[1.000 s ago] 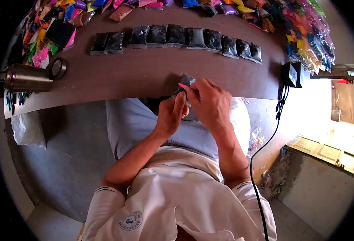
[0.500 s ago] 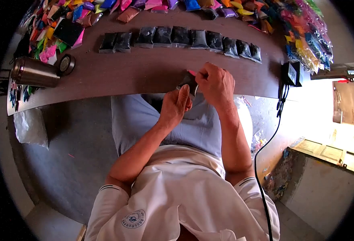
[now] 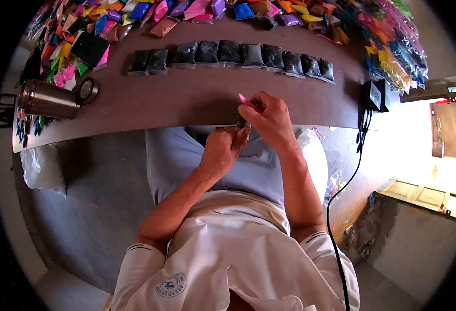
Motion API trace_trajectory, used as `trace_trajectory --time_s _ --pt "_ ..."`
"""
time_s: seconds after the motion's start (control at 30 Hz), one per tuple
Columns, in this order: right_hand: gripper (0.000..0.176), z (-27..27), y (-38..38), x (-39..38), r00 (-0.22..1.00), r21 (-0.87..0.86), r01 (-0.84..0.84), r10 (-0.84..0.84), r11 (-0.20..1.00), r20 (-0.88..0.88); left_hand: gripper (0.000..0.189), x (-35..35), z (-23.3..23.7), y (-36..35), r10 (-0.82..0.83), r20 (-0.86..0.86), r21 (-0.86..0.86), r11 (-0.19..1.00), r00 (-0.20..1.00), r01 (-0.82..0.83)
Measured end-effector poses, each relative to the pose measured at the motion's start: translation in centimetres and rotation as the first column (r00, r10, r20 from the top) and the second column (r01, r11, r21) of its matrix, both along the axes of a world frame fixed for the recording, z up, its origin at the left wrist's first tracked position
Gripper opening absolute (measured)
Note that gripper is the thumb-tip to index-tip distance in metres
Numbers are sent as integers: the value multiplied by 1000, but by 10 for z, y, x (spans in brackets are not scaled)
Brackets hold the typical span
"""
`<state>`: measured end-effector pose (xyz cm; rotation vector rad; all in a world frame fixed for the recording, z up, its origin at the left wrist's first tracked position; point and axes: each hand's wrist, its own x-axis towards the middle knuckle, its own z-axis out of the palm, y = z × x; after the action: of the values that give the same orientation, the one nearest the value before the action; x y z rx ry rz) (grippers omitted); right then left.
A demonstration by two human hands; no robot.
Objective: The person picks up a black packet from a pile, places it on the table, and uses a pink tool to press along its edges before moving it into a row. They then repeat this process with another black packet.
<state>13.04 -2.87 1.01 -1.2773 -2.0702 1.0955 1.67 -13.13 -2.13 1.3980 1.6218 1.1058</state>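
Just in front of the table's near edge, my left hand (image 3: 221, 147) is closed around a small black packet (image 3: 242, 123). Only a narrow dark part of it shows between my two hands. My right hand (image 3: 270, 120) is closed right above it, fingers bent, with a pointed pink piece (image 3: 244, 100) sticking out past its thumb. What kind of thing the pink piece is cannot be made out. Further back on the table, several clear packets with black filling (image 3: 230, 53) lie side by side in a curved row.
Heaps of colourful packets (image 3: 202, 9) line the table's (image 3: 150, 101) far edge. At left lies a steel thermos (image 3: 49, 98) beside its round lid (image 3: 87, 90). A black adapter (image 3: 375, 95) with a cable sits at right. A plastic bag (image 3: 42, 168) hangs below the left edge.
My right hand has turned and moved slightly down and left, and more of the pink piece shows. The black packet is now mostly covered by my hands. The view has shifted slightly.
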Motion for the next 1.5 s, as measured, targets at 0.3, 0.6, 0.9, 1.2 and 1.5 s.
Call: trace_trajectory --time_s 0.3,0.6,0.9,1.2,1.5 --pt "16 -3 3 11 933 -239 -29 -60 971 -356 51 -8 -23 -9 57 758 -112 993 649 44" --pt "24 3 -3 23 992 46 41 -36 998 -117 52 2 -18 9 217 689 -262 964 692 -42" --pt "27 -3 -8 39 980 -166 -53 20 985 -197 52 8 -18 9 196 575 -169 978 794 -119" --pt "23 1 -14 28 988 -42 35 -41 999 -149 52 11 -21 7 226 519 -189 971 824 -147" --pt "21 6 -23 5 984 252 13 -57 968 170 49 13 -15 9 228 558 -175 972 798 -156"
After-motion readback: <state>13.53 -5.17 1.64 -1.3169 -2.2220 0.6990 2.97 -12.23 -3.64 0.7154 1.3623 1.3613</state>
